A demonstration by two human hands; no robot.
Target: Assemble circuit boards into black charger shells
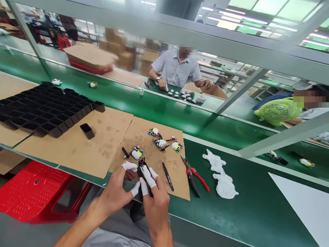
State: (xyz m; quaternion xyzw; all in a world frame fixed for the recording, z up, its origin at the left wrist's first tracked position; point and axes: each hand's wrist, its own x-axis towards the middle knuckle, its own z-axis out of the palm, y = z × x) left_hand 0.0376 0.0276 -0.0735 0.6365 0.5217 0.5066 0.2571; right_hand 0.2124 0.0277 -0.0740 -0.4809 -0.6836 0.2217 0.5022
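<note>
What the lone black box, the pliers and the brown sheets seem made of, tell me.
Black box: probably plastic, satin, with thin, uniform walls. Pliers: likely steel, by the grey head; smooth red-and-black grips, plastic or rubber. Brown sheets: apparently cardboard, dull and blotched.

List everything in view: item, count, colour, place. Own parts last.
Open-top cases: dozens, black, left cardboard; one loose
Circuit boards: 4, multicoloured, near cardboard; more beyond
Partly hidden part: 1, black, right fingertips
Tweezers: 1, black, right of hands
Pliers: 1, red-black handles, cardboard's right edge
Crumpled material: count unclear, white, right bench
Cardboard sheets: several, brown, bench
Bench: 1, green, foreground
Stool: 1, red, lower left
Sheet: 1, white, far right
Fan: 1, lime, upper right
Co-workers: at least 2, pale clothing, opposite
Left hand, right hand: 1 each, white finger cots, bench edge
</note>
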